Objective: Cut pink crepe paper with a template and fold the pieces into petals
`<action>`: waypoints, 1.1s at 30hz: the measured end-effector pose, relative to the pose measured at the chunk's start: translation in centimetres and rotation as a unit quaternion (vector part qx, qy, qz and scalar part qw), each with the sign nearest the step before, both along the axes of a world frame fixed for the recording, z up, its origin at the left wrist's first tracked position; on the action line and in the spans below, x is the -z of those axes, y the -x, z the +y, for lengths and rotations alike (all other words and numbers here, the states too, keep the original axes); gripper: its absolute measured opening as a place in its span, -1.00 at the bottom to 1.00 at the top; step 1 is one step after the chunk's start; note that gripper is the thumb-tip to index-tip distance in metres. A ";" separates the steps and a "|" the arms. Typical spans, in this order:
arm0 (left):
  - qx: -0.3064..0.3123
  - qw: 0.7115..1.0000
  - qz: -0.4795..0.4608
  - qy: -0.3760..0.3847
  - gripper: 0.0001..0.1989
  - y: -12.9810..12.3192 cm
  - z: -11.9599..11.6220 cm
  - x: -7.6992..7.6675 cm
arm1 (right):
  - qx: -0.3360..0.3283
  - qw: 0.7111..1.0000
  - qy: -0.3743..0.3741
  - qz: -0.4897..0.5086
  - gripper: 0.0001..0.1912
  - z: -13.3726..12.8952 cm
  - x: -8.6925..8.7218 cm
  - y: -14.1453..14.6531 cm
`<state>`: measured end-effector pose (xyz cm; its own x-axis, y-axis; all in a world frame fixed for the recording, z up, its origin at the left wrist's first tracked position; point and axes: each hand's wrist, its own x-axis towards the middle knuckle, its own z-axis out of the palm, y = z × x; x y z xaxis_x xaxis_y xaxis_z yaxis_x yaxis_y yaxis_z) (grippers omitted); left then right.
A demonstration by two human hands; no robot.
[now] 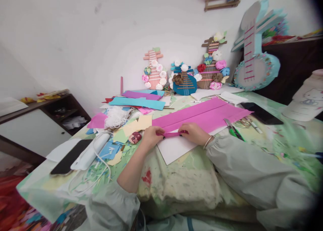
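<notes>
A long sheet of magenta paper (194, 114) lies slantwise on the table, with a crease running along its length. At its near edge my left hand (152, 135) pinches a narrow strip of the paper, folded or rolled over. A short way to the right, my right hand (193, 132) grips the same strip between thumb and fingers. Under the magenta paper sits a white sheet (174, 150), its corner pointing towards me. Just right of the paper lies a green and black utility knife (233, 130) with its blade out.
Paper scraps, white string (117, 116), a power strip (91, 152) and a phone (72, 157) crowd the left. Another phone (262, 113), scissors (243, 122) and a white bottle (304, 98) stand or lie at right. Decorated paper lutes (185, 81) lean against the wall.
</notes>
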<state>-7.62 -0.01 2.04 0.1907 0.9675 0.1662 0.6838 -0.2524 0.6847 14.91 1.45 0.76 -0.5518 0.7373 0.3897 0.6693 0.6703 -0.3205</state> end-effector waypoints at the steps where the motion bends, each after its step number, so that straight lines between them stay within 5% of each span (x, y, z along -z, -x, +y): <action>1: 0.005 1.000 0.006 0.000 -0.76 0.0 0.0 0.1 | 0.001 1.000 -0.001 0.001 -0.80 0.0 0.0 0.0; 15: 0.027 0.998 -0.022 -0.054 -0.80 -1.8 -0.7 0.2 | -0.024 0.999 -0.023 0.031 -0.82 -0.3 -0.2 0.1; 26: 0.018 0.973 -0.228 0.042 -0.91 -1.5 -0.9 -0.1 | -0.023 0.999 -0.020 0.043 -0.82 -0.8 -2.1 -0.1; 33: -0.038 0.936 -0.344 0.061 -0.85 -1.8 -0.9 -0.2 | 0.046 0.997 0.051 0.041 -0.78 -0.3 -3.8 0.0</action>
<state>-5.80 -0.89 2.20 0.0099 0.9938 0.1112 0.0834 -0.1116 0.9902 14.91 1.15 4.59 -0.4488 0.8216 0.3516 0.6955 0.5681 -0.4399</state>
